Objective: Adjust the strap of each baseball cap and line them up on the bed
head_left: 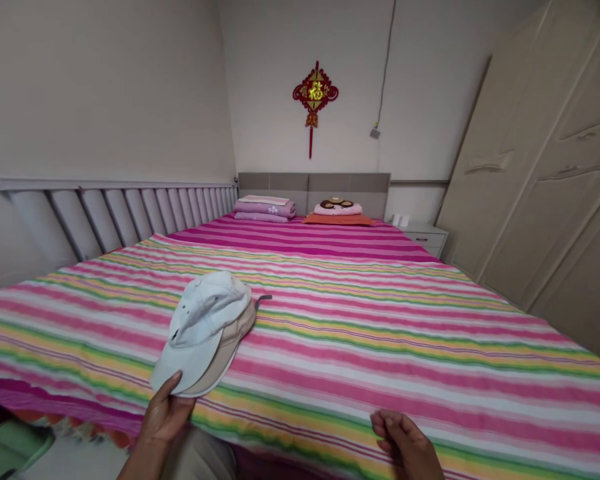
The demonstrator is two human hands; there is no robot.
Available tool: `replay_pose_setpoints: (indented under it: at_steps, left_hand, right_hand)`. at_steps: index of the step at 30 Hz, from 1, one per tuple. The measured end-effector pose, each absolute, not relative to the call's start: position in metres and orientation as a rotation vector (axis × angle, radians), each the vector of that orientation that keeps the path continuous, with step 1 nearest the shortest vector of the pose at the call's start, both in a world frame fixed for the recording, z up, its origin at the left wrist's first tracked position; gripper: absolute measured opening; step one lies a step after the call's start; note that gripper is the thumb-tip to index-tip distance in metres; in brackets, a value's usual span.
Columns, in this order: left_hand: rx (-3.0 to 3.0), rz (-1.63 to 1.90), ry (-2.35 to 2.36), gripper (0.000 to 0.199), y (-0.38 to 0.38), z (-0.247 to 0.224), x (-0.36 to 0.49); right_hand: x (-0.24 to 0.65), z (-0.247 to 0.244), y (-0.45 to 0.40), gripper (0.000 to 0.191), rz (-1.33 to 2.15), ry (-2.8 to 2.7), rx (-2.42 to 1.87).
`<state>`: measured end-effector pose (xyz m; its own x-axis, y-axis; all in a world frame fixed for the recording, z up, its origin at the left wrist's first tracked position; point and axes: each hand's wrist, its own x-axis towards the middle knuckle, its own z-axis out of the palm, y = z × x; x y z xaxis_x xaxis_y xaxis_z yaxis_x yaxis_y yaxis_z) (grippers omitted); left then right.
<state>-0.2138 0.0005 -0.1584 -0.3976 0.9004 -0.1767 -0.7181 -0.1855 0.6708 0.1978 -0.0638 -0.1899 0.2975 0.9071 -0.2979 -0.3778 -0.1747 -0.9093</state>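
Two baseball caps lie one on the other on the striped bedspread (330,340), left of the middle. On top is a pale, almost white cap (213,303) with small dark marks on its crown. Below it a beige cap (230,340) shows along the right side, its dark strap sticking out behind. My left hand (167,410) grips the brims at the near end, thumb above and fingers beneath. Over the near side of the bed, well to the right of the caps, my right hand (405,443) has its fingers curled together, with nothing visible in them.
Folded purple bedding (265,210) and a pink and orange pile (339,215) lie by the headboard (275,183). A radiator (130,213) runs along the left wall. To the right stand a nightstand (427,237) and a wardrobe (525,173). A green object (17,443) is low at left.
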Motion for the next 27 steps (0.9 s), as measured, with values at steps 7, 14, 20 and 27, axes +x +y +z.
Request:
replay_pose_setpoints:
  at_steps: [7, 14, 20, 27]
  left_hand:
    - [0.337, 1.832, 0.786, 0.06, 0.004, -0.16, -0.213]
    - [0.321, 1.831, 0.863, 0.047, 0.003, -0.156, -0.208]
    - [0.266, 1.735, 1.065, 0.03, -0.01, -0.165, -0.197]
    - [0.149, 1.767, 1.107, 0.024, -0.022, -0.181, -0.185]
  right_hand:
    - [0.197, -0.192, -0.063, 0.044, 1.261, -0.547, -1.264]
    - [0.195, -0.195, -0.062, 0.042, 1.231, -0.577, -1.269]
    - [0.194, -0.198, -0.062, 0.04, 1.205, -0.582, -1.249]
    - [0.189, -0.197, -0.064, 0.039, 1.038, -0.862, -1.286]
